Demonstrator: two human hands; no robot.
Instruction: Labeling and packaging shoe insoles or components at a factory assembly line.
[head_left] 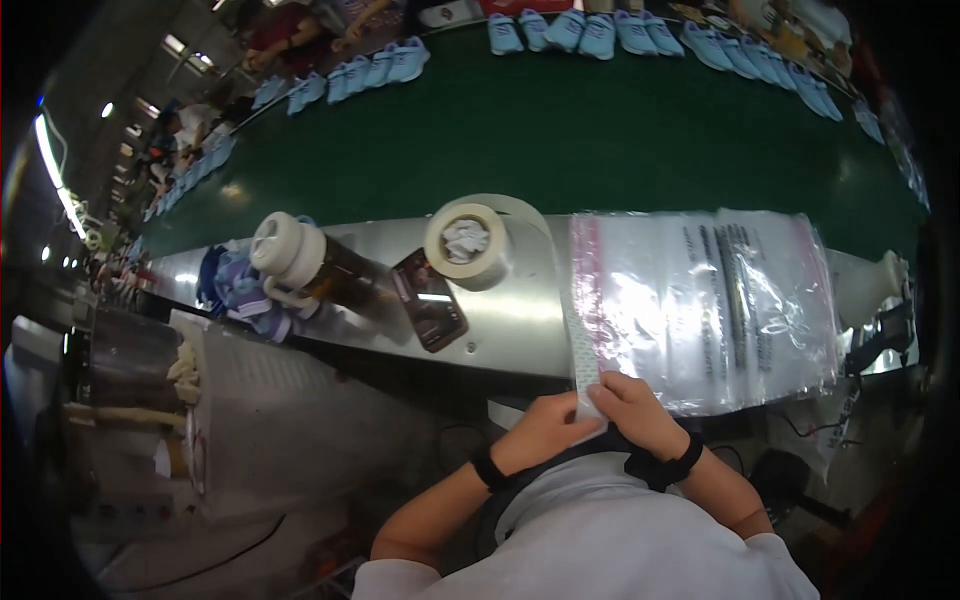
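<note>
Hiding tape strip's (580, 340) end: both hands (590, 420).

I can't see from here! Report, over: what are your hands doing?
Both hands, left and right, pinching long white tape strip. Strip runs to white tape roll. Clear plastic bags alongside. Nothing blocking.

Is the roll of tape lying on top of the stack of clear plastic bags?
No, the roll of tape sits on the metal shelf left of the clear plastic bags, off the stack.
</note>
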